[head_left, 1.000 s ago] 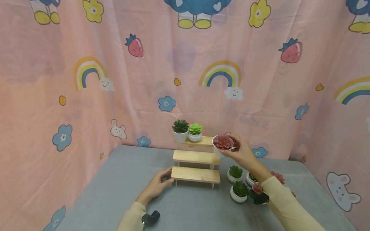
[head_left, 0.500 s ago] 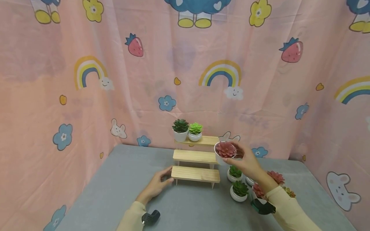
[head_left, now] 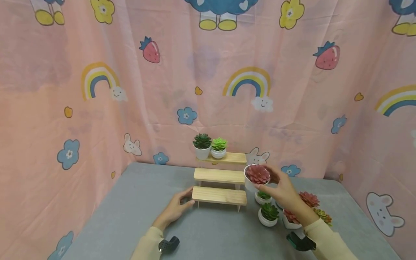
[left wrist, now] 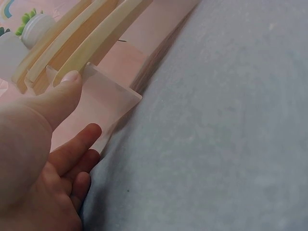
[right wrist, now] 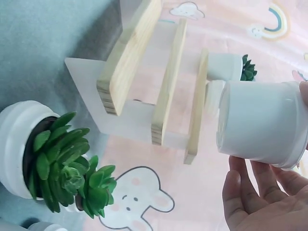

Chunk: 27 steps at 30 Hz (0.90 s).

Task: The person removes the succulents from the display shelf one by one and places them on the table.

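Observation:
My right hand (head_left: pixel 286 191) grips a white pot with a dark red succulent (head_left: pixel 258 174), held up in the air just right of the three-step wooden stand (head_left: pixel 219 195). Seen from the right wrist, the white pot (right wrist: pixel 262 122) lies sideways across the view, fingers along its wall. At the stand's lower left end rests my left hand (head_left: pixel 174 211). In the left wrist view its thumb touches the end of the lowest step (left wrist: pixel 91 48), and the loosely bent fingers lie by the clear side panel (left wrist: pixel 108 89). A dark green succulent (head_left: pixel 202 141) and a bright green one (head_left: pixel 219 145) stand on the top step.
Right of the stand, several potted succulents sit on the grey table (head_left: pixel 136 202), among them a green one (head_left: pixel 269 213), a red one (head_left: pixel 308 199) and a yellowish one (head_left: pixel 323 216). A patterned pink cloth (head_left: pixel 182 83) hangs behind and at both sides.
My right hand has moved down and slightly right with the red succulent, away from the top step's right end. My left hand keeps its place at the stand.

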Each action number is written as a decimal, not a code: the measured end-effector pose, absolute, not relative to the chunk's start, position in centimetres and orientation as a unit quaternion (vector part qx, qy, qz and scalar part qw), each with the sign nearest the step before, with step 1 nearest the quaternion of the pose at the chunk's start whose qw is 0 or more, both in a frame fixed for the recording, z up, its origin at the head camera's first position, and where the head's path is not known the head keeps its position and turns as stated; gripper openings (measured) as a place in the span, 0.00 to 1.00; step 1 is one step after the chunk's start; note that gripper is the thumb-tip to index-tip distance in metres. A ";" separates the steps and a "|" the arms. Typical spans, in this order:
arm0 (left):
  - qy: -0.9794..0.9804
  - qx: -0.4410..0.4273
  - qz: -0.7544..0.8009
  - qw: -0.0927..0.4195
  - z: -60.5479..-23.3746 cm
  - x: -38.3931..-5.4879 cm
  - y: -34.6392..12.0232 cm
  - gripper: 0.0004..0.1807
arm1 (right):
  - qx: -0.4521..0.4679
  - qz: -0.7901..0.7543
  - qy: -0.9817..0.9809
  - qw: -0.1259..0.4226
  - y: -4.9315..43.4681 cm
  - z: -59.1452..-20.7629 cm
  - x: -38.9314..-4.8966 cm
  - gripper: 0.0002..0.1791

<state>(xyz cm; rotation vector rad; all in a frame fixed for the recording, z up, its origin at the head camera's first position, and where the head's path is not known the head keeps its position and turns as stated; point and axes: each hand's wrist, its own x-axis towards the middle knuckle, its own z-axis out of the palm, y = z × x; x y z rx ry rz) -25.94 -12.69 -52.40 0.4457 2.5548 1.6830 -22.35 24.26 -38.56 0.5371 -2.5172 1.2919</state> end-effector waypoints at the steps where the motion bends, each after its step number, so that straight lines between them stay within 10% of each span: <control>1: 0.826 0.144 0.544 0.026 -52.3 -25.9 -12.7 0.33 | 0.184 0.443 -0.867 0.133 24.3 -38.6 -22.2 0.35; 27: 0.829 0.146 0.540 0.023 -52.8 -26.2 -12.8 0.32 | 0.192 0.452 -0.862 0.124 25.3 -39.7 -18.5 0.33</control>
